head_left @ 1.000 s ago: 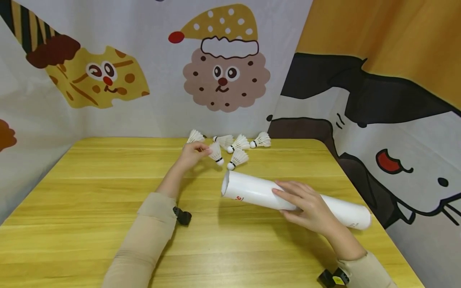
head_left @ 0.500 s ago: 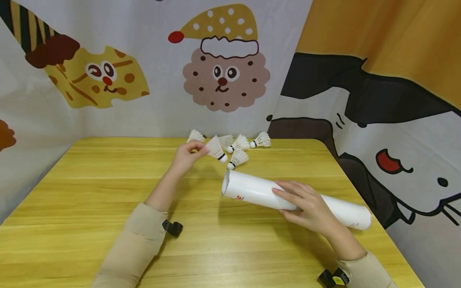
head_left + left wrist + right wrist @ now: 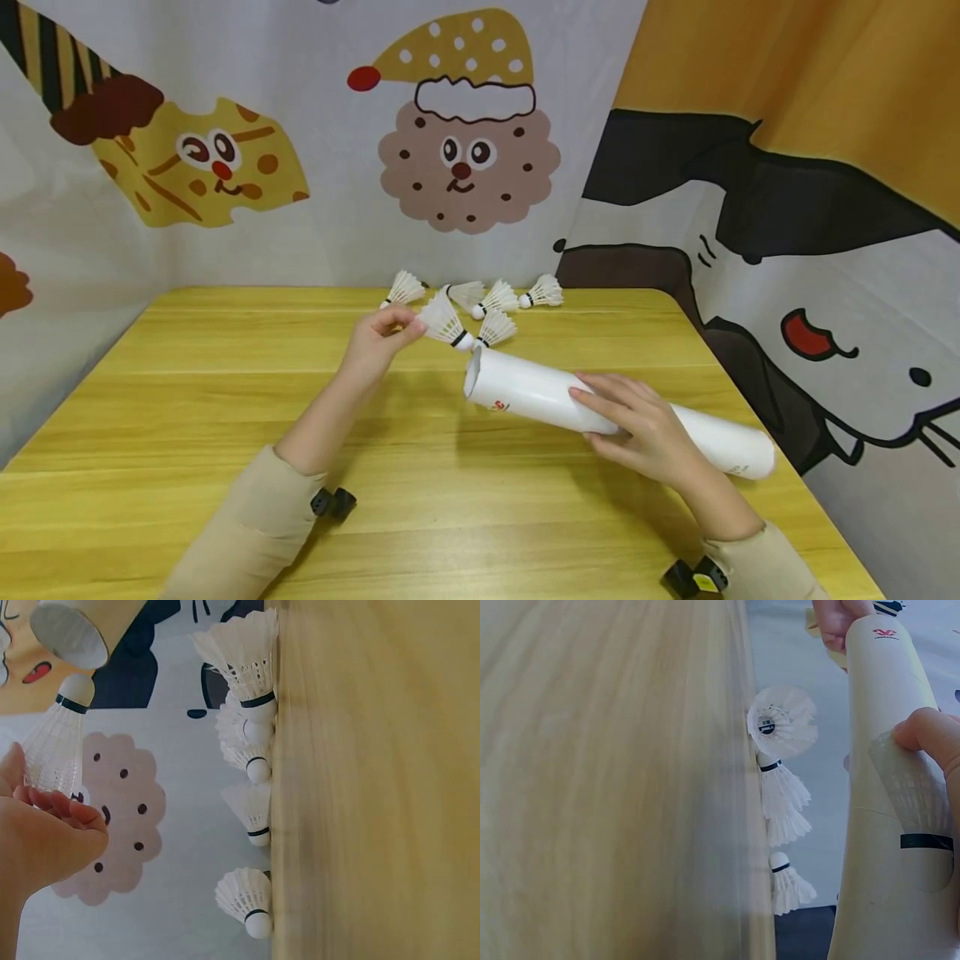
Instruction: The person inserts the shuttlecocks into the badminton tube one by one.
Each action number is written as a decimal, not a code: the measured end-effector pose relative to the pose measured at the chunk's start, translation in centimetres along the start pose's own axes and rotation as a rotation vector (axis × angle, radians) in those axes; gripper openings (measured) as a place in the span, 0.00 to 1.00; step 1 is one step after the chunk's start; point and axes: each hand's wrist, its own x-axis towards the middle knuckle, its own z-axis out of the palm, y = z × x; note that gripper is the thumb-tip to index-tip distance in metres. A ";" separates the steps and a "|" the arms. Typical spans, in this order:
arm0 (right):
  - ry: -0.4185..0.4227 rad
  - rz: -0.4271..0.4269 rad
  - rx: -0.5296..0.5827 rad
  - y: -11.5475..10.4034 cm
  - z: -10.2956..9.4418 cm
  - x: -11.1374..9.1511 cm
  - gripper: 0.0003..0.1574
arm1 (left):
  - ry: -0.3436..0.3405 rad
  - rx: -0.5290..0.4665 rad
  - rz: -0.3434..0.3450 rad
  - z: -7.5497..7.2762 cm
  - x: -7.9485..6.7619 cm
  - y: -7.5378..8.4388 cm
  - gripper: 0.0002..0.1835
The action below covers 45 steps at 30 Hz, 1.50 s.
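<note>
My left hand [image 3: 378,343] pinches a white feather shuttlecock [image 3: 442,320] by its skirt, cork end toward the right. In the left wrist view that shuttlecock [image 3: 56,746] is off the table, its cork close to the open mouth of a white shuttlecock tube [image 3: 71,634]. My right hand [image 3: 637,429] grips the tube [image 3: 525,388] round its middle, open end facing left and raised over the tabletop. A shuttlecock picture and red lettering show on the tube [image 3: 885,682] in the right wrist view. What lies inside the tube is hidden.
Several more shuttlecocks lie along the table's back edge, among them one at the left [image 3: 406,287], one at the right [image 3: 543,292] and one nearer the front [image 3: 497,328]. Behind the wooden table [image 3: 420,517] hangs a cartoon-printed curtain [image 3: 315,250].
My left hand has drawn the pinched shuttlecock up and away from the others, toward me, its cork now near the tube's mouth. The tube's open end has risen slightly; my right hand keeps its grip.
</note>
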 end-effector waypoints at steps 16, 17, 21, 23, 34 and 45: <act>0.006 0.009 -0.002 0.0 0.0 0.0 0.28 | -0.113 -0.056 -0.010 0.6 -3.4 1.7 0.18; 0.009 0.009 -0.001 0.0 0.0 0.1 0.27 | -0.123 -0.058 -0.007 0.7 -3.5 1.7 0.18; 0.011 0.008 0.004 0.0 -0.1 0.2 0.27 | -0.156 -0.058 -0.009 1.3 -3.8 1.4 0.18; 0.012 0.006 0.010 0.0 -0.1 0.2 0.27 | -0.170 -0.063 -0.004 1.6 -3.9 1.2 0.17; 0.023 0.000 0.010 0.1 -0.1 0.0 0.27 | -0.211 -0.056 -0.028 3.0 -4.3 0.4 0.15; 0.022 -0.005 0.022 0.1 0.0 0.0 0.27 | -0.234 0.111 -0.028 4.0 -4.3 -0.1 0.05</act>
